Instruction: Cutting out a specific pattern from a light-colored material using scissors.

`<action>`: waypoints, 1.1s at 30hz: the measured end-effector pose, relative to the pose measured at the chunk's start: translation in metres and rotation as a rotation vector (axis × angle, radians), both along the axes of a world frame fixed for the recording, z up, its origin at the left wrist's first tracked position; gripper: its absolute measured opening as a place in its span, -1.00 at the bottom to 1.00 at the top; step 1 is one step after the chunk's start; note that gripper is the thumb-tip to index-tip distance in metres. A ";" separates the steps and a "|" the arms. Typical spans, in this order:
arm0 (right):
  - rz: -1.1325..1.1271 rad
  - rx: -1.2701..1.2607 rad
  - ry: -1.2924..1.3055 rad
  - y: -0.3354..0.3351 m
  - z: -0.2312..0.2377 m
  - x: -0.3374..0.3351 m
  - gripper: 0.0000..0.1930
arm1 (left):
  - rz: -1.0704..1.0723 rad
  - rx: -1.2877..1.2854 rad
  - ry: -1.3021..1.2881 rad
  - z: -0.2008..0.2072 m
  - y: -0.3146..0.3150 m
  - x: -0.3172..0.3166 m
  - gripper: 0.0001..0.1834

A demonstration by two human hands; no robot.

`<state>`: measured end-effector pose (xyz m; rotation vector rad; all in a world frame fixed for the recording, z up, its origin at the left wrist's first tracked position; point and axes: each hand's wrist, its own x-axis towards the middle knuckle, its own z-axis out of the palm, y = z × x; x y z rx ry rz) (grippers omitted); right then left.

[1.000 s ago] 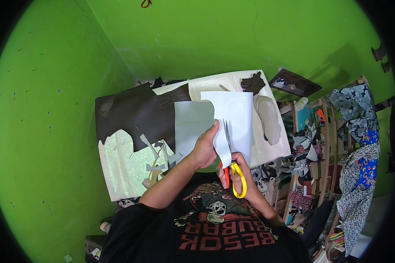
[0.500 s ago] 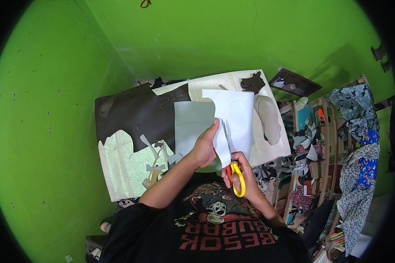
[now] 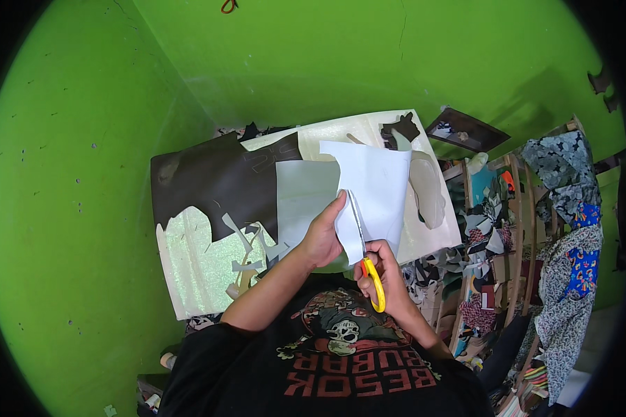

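My left hand [image 3: 324, 233] grips the near left edge of a white sheet [image 3: 377, 182], its thumb on top and its other fingers out of sight beneath. In my right hand [image 3: 386, 274] is a pair of scissors [image 3: 375, 285] with yellow and red handles. Their blades point away from me and lie along the sheet close to its left edge, nearly closed. A grey-green sheet [image 3: 306, 182] lies left of the white one, partly under it. Beyond that, a dark brown sheet [image 3: 202, 177] with a cut-out edge spreads over the board.
A pale board [image 3: 444, 240] carries the sheets, grey offcuts [image 3: 243, 240], a sole-shaped translucent piece [image 3: 425, 189] and a dark cut piece [image 3: 400, 128]. At the right stands a wooden rack [image 3: 515, 236] crammed with scraps and draped with patterned cloth [image 3: 563, 292]. Green walls [image 3: 313, 62] close in behind and left.
The scissor blades have drawn closer together, and the handles have come together and turned. The white sheet's right part has shifted and flattened slightly. My left hand has barely moved.
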<state>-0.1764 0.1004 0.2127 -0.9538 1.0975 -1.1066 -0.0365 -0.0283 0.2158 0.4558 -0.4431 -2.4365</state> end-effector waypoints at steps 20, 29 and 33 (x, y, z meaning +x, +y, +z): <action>-0.078 -0.100 0.194 -0.002 0.004 0.003 -0.23 | -0.008 -0.148 -0.012 -0.028 0.012 -0.003 -0.29; -0.041 -0.108 0.218 0.000 0.004 -0.001 -0.22 | 0.016 -0.140 -0.050 -0.021 0.014 -0.003 -0.25; -0.055 -0.126 0.185 0.002 -0.001 0.002 -0.26 | 0.014 -0.140 -0.070 -0.019 0.015 -0.004 -0.24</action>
